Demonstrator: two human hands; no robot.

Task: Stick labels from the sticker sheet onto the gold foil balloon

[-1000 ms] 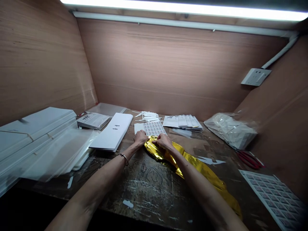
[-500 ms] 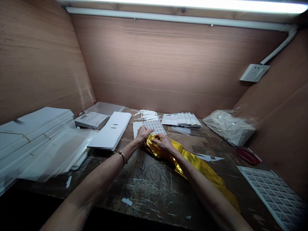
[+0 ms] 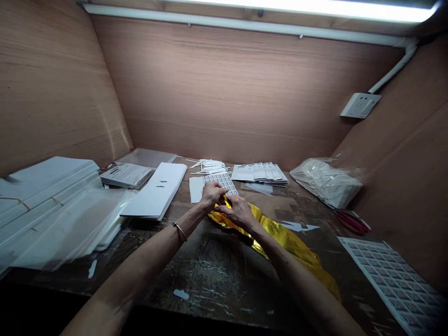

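Observation:
A flat, shiny gold foil balloon (image 3: 285, 235) lies slantwise over the dark worktable, its far end gathered between my two hands. My left hand (image 3: 212, 195) pinches that far end with thumb and fingers together, in front of a sheet of small printed labels (image 3: 220, 179). Close beside it, my right hand (image 3: 239, 212) is closed on the foil too, its fingertips nearly meeting those of the left. What exactly lies between the fingertips is partly hidden. My right forearm crosses above the foil.
White cards (image 3: 157, 191) are stacked left of my hands, beside clear plastic sleeves (image 3: 73, 224). Thin white sticks (image 3: 210, 166) and printed cards (image 3: 259, 171) lie at the back. On the right are a plastic bag (image 3: 325, 182), red-handled scissors (image 3: 352, 221) and another label sheet (image 3: 392, 275).
My hands have drawn closer together at the foil's end, and the left fingers now meet over it. The whole view has shifted slightly, so things appear a little further left.

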